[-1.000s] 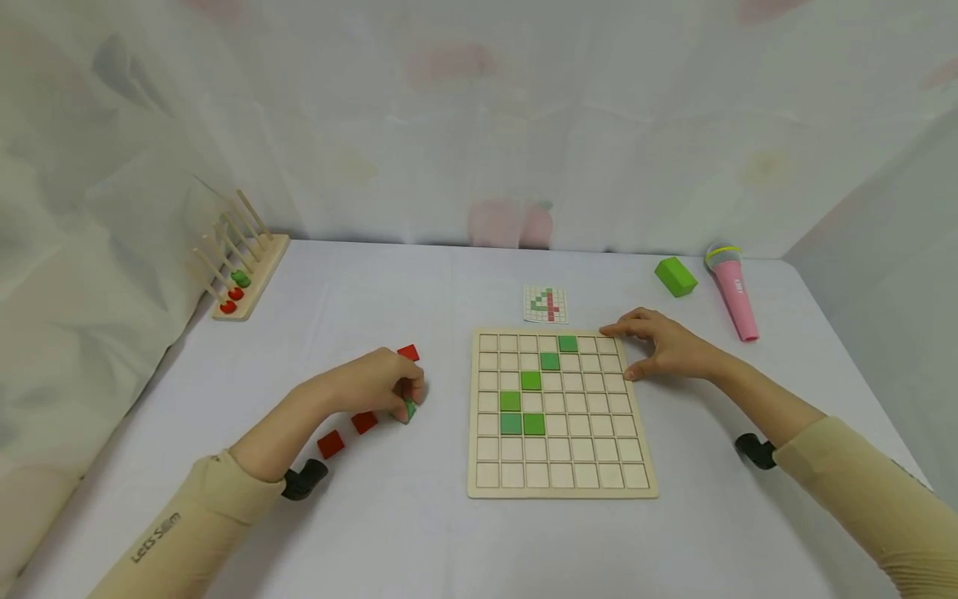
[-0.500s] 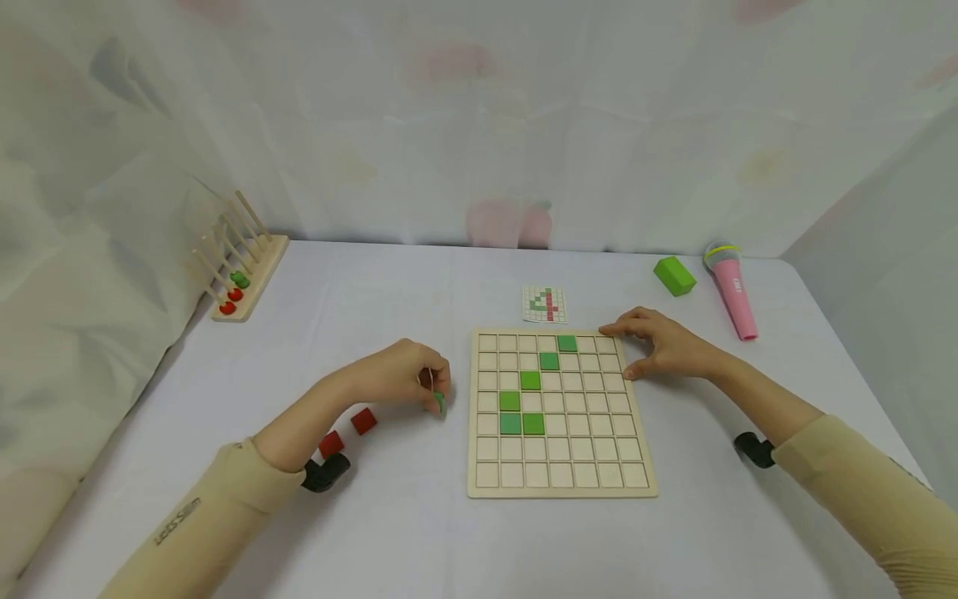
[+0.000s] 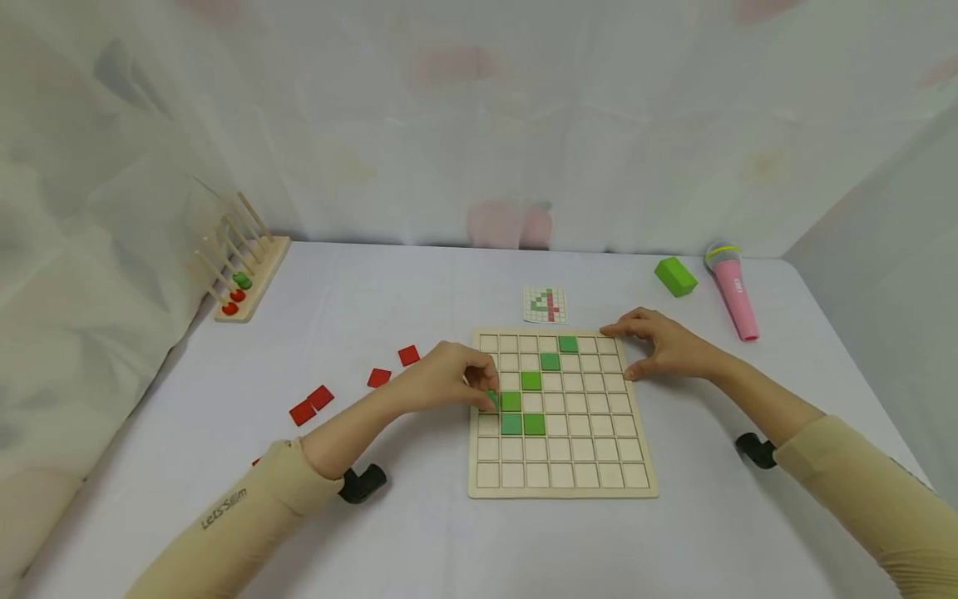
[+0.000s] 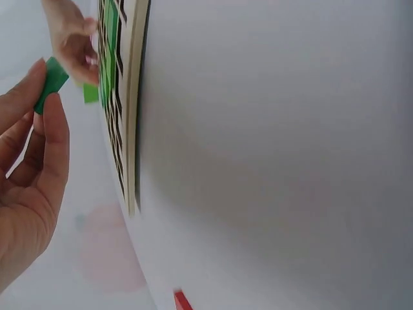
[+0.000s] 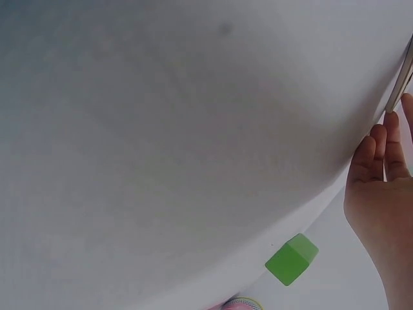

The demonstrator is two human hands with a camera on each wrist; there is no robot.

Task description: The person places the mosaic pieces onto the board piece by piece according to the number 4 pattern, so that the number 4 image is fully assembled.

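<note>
Between thumb and fingertips, my left hand (image 3: 451, 379) pinches a small green square tile (image 4: 53, 84) over the left side of a wooden grid board (image 3: 563, 476). Several green tiles, such as a light green tile (image 3: 534, 424), lie in the board's squares along a slanting line that turns right at its lower end. My right hand (image 3: 664, 345) rests at the board's upper right, fingertips at the corner and thumb on the right edge. Its fingers (image 5: 392, 145) reach fairly straight to the edge in the right wrist view. Above the board lies a pattern card (image 3: 545, 305) with a green and red 4.
Several red tiles (image 3: 321, 397) lie left of the board, partly behind the left sleeve. A peg rack (image 3: 262, 279) with red and green pieces stands at the back left. A green block (image 3: 676, 276) and a pink toy microphone (image 3: 736, 295) lie at the back right.
My left hand has carried the green tile rightward from among the red tiles to over the board's left side. More red tiles now show. The right hand has stayed put.
</note>
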